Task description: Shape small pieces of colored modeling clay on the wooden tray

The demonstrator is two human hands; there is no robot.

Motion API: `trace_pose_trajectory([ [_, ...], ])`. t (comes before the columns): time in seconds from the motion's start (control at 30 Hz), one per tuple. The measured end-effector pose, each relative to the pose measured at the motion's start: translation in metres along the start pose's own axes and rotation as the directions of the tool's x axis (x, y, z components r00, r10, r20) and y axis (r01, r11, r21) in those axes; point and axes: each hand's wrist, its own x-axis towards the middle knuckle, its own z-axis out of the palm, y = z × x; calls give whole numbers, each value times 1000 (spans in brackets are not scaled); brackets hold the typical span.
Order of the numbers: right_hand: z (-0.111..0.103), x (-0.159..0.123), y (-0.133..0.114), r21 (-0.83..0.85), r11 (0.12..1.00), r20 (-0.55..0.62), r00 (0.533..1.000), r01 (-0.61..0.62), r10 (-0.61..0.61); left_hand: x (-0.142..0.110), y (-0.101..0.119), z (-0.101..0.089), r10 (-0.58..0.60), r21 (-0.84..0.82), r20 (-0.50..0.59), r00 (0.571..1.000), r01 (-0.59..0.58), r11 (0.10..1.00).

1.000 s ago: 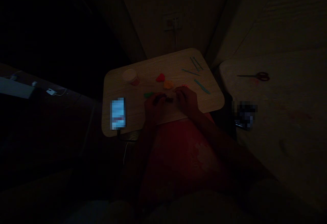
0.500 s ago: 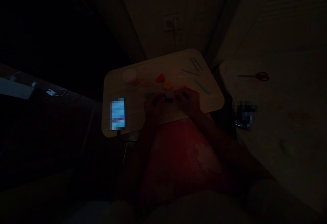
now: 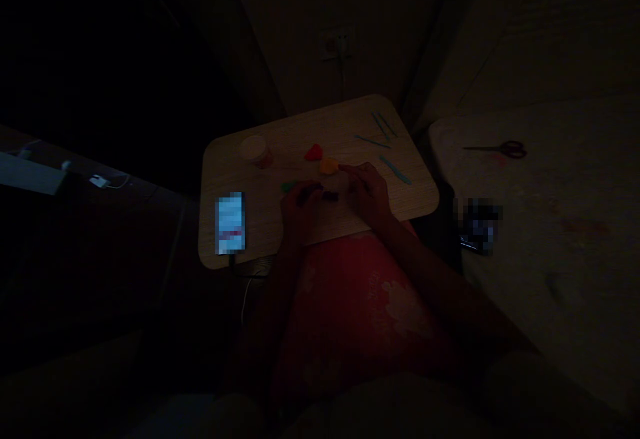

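In the dim head view, my left hand (image 3: 299, 209) rests on the small table with its fingers curled at a dark lump (image 3: 330, 195), which looks like modelling clay. Its fingertips seem closed on the lump's left end. My right hand (image 3: 370, 192) is just right of the lump, its index finger stretched toward an orange lump (image 3: 329, 166) and the other fingers loosely bent; nothing shows between them. Beside the orange lump lies a red one (image 3: 315, 152). A green piece (image 3: 289, 186) is partly hidden behind my left hand.
On the wooden table (image 3: 300, 125) stand a lidded tub (image 3: 255, 149) and a lit phone (image 3: 231, 223) with a cable. Several thin blue-grey strips (image 3: 395, 169) lie at the right. Scissors (image 3: 500, 149) lie on the pale surface farther right.
My right hand's index finger has lifted and stretched toward the orange lump. The pink piece seen behind that hand no longer shows. My left hand has barely moved.
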Motion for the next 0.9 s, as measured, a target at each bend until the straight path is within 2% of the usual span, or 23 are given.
trace_pose_trajectory([
  [0.17, 2, -1, 5, 52, 999, 32, 999, -9, 7, 1, -2, 0, 15, -13, -4, 1000, -15, 1000],
  [0.53, 6, -5, 10, 68, 986, 20, 988, -154, 153, 0, -2, 0, 6, -27, -7, 1000, -6, 1000],
  [0.9, 3, -2, -3, 73, 985, -10, 988, -155, 156, -1, -2, 1, -24, -10, -21, 999, 24, 1000],
])
